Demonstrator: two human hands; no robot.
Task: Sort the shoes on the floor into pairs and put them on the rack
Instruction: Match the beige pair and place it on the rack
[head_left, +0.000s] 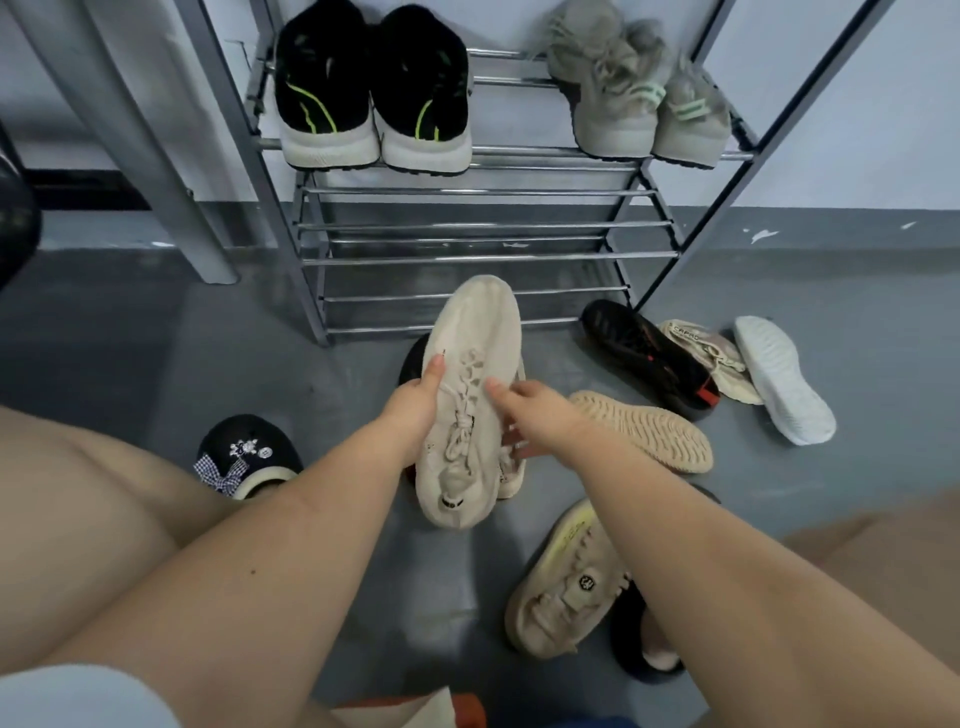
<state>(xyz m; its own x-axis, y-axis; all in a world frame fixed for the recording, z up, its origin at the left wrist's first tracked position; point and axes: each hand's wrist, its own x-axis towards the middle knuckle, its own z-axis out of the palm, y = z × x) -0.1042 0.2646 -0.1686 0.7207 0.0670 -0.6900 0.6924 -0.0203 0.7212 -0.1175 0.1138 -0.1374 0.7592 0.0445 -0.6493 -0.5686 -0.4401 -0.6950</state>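
My left hand (415, 410) grips a beige knit sneaker (475, 353) at its left side and holds it above the floor, toe toward the metal shoe rack (488, 257). My right hand (524, 415) reaches under the sneaker's right side, where a second beige shoe (511, 475) is mostly hidden behind it; I cannot tell whether the fingers close on anything. On the rack's upper shelf stand a black pair with green stripes (374, 93) and a grey-green pair (639, 98).
On the grey floor lie a beige shoe sole-up (644, 431), a black-orange shoe (649, 358), a cream shoe (711, 358), a white sole-up shoe (782, 379), a tan sneaker (563, 582) and a black slipper with bow (249, 454). The rack's lower shelves hold nothing.
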